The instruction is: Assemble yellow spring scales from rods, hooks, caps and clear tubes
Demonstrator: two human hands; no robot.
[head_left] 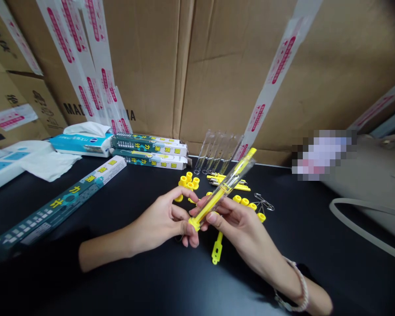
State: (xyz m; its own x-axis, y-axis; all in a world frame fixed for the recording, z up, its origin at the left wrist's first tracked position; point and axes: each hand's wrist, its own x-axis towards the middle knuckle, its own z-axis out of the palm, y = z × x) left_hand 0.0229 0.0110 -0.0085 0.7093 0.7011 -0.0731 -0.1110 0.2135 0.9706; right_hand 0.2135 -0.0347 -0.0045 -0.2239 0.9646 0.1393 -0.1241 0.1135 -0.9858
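Note:
A clear spring scale tube (232,182) with a yellow rod inside is held slanting up to the right above the black table. My right hand (242,224) is closed around its lower half. At the bottom end, my left hand (166,219) pinches the yellow end cap (194,223) between thumb and fingers. Below my right hand lies a flat yellow strip (217,250) with a slotted end, its upper part hidden. Behind the hands are several yellow caps (189,179), yellow strips with metal springs (240,185) and metal hooks (263,202).
Several empty clear tubes (213,153) stand at the back beside stacked printed boxes (148,153). One long box (62,202) lies at left, near tissue packs (82,142). Cardboard (233,66) walls the rear. A grey bag (368,175) with a strap sits at right.

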